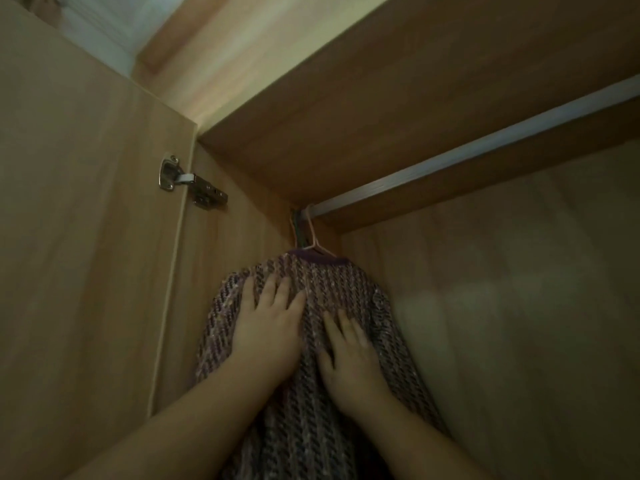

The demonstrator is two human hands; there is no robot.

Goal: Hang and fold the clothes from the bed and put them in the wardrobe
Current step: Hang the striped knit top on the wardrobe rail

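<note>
Hidden/cut off: bottom of the purple-and-mauve chunky knit sweater (332, 282) is running out past the lower frame edge, and both forearms are covering its lower middle. The thin pale-pink hanger (314, 235) is showing hook + neck only, w/ its arms sitting under the knit. Dark strands are showing behind the hook by the side wall; can't tell what they are. Light is dim and the R fingertips are blurring a bit.
Sweater position: hanging inside the light-brown wooden wardrobe (502, 306), at the far L end of the silver metal rail (450, 157), close to the side wall.
L hand (266, 327): lying flat on the upper part of the knit, fingers straight and a little apart, clamping nothing.
R hand (349, 362): lying flat just below and beside the L one, fingers (346, 329) straight and slightly spread, pressing on the knit, not curling round it.
Edges/room: rail is running bare from the hook up-right to the frame edge. Back wall R of the sweater is showing as open panel. Wooden door (86, 254) is standing open at L, near the L forearm. Shelf board (381, 109) is sitting just above the rail.
Count: 1 sweater, 1 hanger plainly seen, 1 rail, 1 steel door hinge (190, 185), 2 hands.
</note>
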